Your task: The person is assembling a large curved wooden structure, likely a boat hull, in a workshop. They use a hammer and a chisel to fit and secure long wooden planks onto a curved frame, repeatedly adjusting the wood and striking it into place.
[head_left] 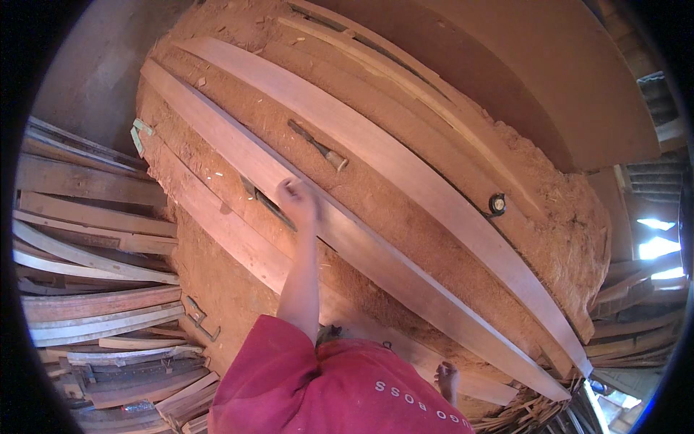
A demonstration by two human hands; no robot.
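Left hand (296, 201) over the long, tapering central plank (376, 257), fingers curled inward and slightly blurred; impossible to tell whether gripping anything or pressing on the wood. By the clock from that hand: central plank running from ten o'clock to four o'clock, on a tabletop (210, 267) thick with reddish sawdust. Just beside the hand, at nine o'clock, a dark narrow tool (269, 202), close along the plank's edge. At one o'clock, between two planks, a chisel-like tool (318, 145) with a wooden handle, lying in the sawdust. Beyond, toward two o'clock, a curved upper plank (405, 172), roughly alongside the central one and apart from it. At three o'clock, just past the upper plank's far edge, a black tape measure (497, 204).

On the eight-o'clock side, a lower plank (238, 239), partly behind the bare left forearm (300, 282). At seven o'clock, well apart, a dark metal clamp (195, 311). Farther out toward eight to nine o'clock, stacked curved boards (94, 260). At five o'clock, near the red shirt (347, 390), right hand (447, 379), fingers seemingly bent; too small and dark to tell how far open, or what, if anything, in hold.
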